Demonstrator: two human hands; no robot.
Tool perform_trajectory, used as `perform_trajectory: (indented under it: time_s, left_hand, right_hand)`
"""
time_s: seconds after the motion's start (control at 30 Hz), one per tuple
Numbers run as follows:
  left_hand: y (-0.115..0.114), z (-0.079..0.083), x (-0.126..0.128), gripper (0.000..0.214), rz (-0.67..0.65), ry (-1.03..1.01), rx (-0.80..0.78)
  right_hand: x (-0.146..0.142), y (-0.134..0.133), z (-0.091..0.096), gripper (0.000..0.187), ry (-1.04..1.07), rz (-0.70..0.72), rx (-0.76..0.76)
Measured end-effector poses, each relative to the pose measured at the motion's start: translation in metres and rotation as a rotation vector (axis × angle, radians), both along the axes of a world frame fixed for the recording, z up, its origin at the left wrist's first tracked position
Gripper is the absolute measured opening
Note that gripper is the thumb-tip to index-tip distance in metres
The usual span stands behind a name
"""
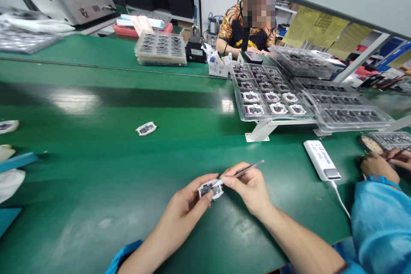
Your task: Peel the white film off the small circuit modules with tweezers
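Observation:
My left hand (188, 199) pinches a small white-framed electronic module (210, 189) by its edges, low over the green bench mat (96, 218). My right hand (247, 189) grips slim metal tweezers (248, 169), and their tip reaches the module's top edge. The module's centre looks dark, but the fingers and blur hide its details. A similar white-framed module (146, 128) lies alone on the mat, farther ahead of my hands.
A clear tray of modules (271, 92) stands on a white stand ahead right. A white power bank (321, 160) with a cable lies right of my hands. A co-worker's hands (380, 165) use tweezers at the right; another person sits across the bench.

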State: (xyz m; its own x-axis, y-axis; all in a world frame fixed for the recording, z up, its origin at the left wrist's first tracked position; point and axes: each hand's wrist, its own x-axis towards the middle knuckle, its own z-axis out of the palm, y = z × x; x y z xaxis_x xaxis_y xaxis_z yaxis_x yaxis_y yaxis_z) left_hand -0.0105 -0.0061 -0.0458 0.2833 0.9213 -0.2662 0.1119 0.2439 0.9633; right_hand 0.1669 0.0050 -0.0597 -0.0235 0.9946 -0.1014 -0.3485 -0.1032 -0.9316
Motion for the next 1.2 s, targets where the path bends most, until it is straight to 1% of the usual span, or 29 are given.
perform_trajectory:
  time_s: [0.23, 0.4, 0.6, 0.73, 0.9, 1.03, 1.2]
  left_hand:
    - [-0.001, 0.000, 0.000, 0.040, -0.032, -0.002, 0.022]
    - [-0.001, -0.004, 0.000, 0.040, -0.031, 0.010, 0.048]
    - [-0.003, -0.006, 0.000, 0.039, -0.003, 0.035, 0.066]
    - [-0.003, -0.004, 0.001, 0.039, 0.020, 0.041, 0.046]
    - [-0.001, 0.001, 0.003, 0.038, 0.044, -0.013, -0.016]
    - [0.001, 0.001, 0.006, 0.033, 0.083, -0.050, -0.038]
    - [-0.001, -0.006, 0.010, 0.037, 0.119, -0.032, -0.048]
  right_hand:
    - [0.001, 0.001, 0.002, 0.022, -0.016, -0.003, -0.007]
    - [0.001, 0.000, 0.001, 0.023, -0.036, -0.015, -0.003]
    - [0.000, -0.003, 0.000, 0.022, -0.072, -0.024, 0.063]
    - [0.000, -0.006, 0.000, 0.016, -0.154, -0.021, 0.137]
    - [0.000, -0.008, -0.001, 0.011, -0.221, -0.033, 0.183]
    - [-0.001, -0.009, -0.003, 0.010, -0.254, -0.057, 0.170]
    - [-0.005, -0.013, -0.004, 0.010, -0.266, -0.071, 0.145]
